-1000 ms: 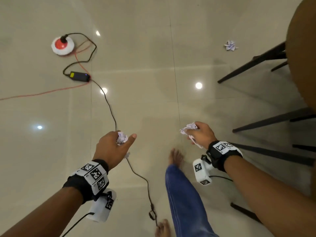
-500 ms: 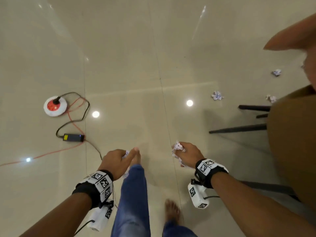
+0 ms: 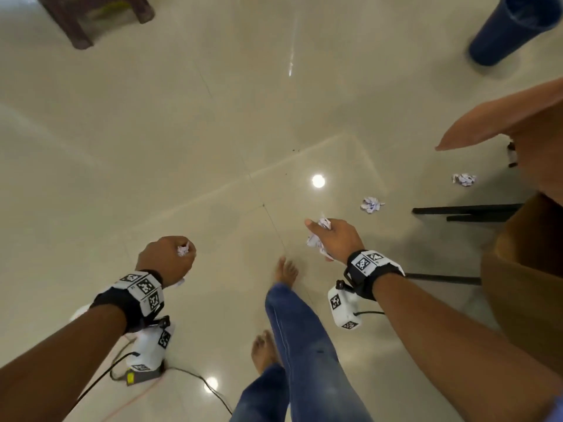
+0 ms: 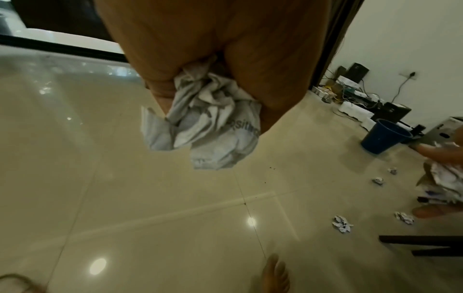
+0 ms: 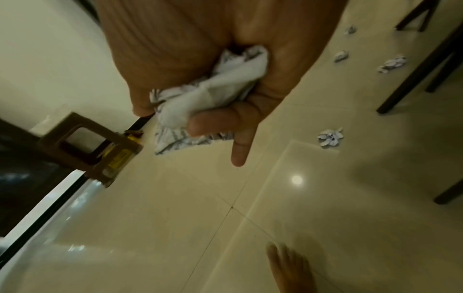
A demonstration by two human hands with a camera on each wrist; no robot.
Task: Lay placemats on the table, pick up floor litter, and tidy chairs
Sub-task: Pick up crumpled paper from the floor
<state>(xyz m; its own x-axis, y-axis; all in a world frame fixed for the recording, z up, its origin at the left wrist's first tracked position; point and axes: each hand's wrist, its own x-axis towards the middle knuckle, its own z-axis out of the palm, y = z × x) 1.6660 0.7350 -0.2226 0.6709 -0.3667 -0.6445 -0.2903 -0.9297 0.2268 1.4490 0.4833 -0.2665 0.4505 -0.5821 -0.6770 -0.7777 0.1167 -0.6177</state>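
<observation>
Two fistfuls of litter already — my left hand (image 3: 166, 258) is curled tight round a crumpled paper wad (image 4: 208, 121), and my right hand (image 3: 336, 240) clutches another crumpled paper (image 5: 213, 93), its index finger sticking out straight while the rest stay wrapped on the wad. What matters for the next reach is the loose paper ball (image 3: 371, 205) on the floor: it lies ahead and to the right of my right hand, near it and well apart from my left, so the right is plainly the nearer one. It is a rough lump with no long axis to speak of, so I judge any approach angle will serve. A second paper ball (image 3: 464, 179) sits farther off the same way, close by the dark chair legs (image 3: 466, 209), and the left wrist view shows smaller scraps beyond. Past them, far ahead-right of both hands, stands a blue bin (image 3: 511, 28) — likely where these handfuls belong. On the wad in my left hand I can read part of a printed word, something like "ositiv"; the rest is folded away. Print on the other papers is too small to make out.
</observation>
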